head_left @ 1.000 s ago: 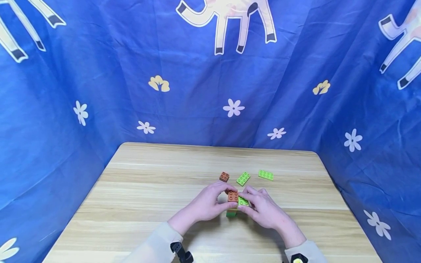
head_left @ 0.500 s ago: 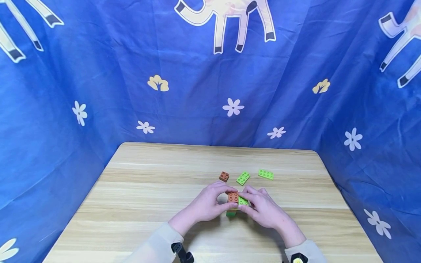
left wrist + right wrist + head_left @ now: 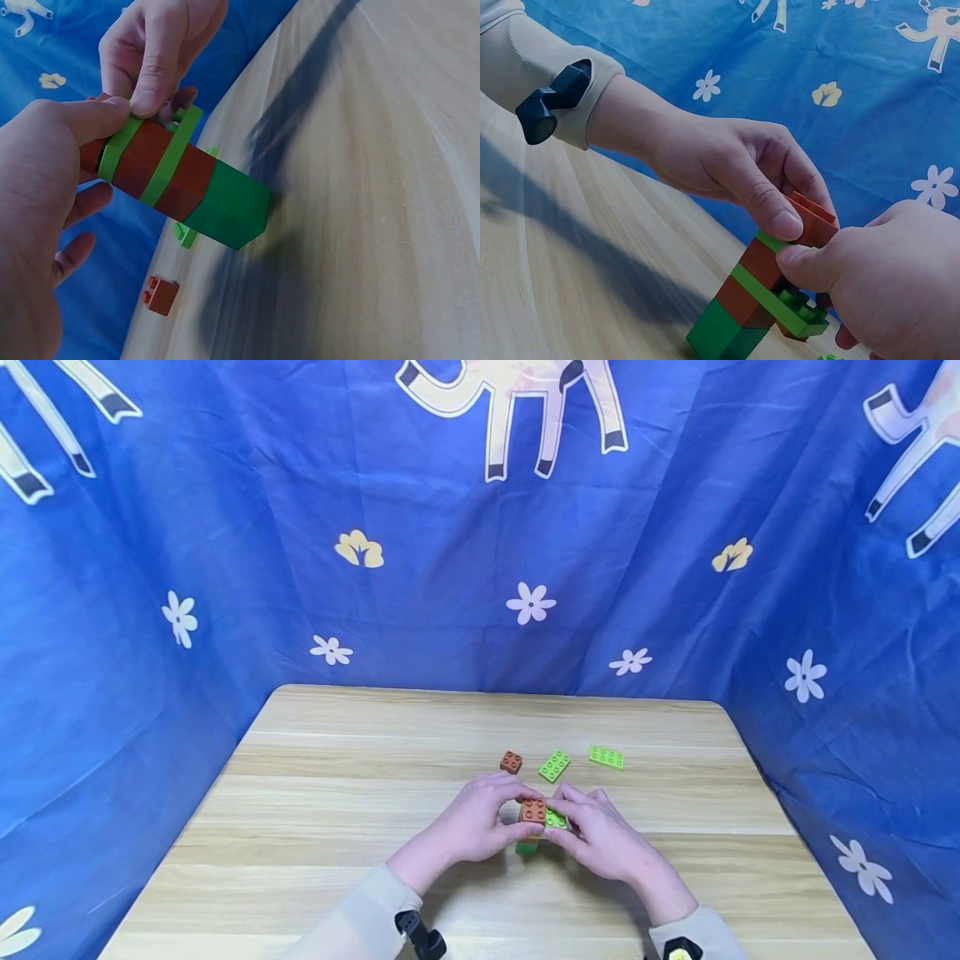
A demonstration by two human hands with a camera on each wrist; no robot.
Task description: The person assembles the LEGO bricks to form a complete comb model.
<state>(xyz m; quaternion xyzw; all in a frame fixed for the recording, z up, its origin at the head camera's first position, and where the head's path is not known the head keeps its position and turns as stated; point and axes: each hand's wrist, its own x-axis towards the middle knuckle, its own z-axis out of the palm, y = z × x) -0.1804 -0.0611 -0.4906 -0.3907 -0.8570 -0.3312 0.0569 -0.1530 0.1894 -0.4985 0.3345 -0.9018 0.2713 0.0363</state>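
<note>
A tower of toy building bricks (image 3: 176,176) stands on the table, with a dark green block (image 3: 232,202) at its foot. Above this, brown bricks alternate with thin lime plates. My left hand (image 3: 476,822) pinches the brown top brick (image 3: 533,810) between thumb and fingers. From the other side, my right hand (image 3: 603,839) grips the upper part of the tower just below, its thumb by the upper lime plate (image 3: 120,150). The lower lime plate (image 3: 780,304) juts out sideways, studs showing. My fingers hide part of the upper joint.
Behind the tower lie a loose brown brick (image 3: 512,762) and two lime plates, one slanted plate (image 3: 555,767) and one farther right plate (image 3: 606,757). The wooden table (image 3: 360,760) ends against a blue patterned curtain (image 3: 450,627).
The brown top brick and my left hand have shifted very slightly to the right. Both hands keep their hold, and the loose pieces lie as before.
</note>
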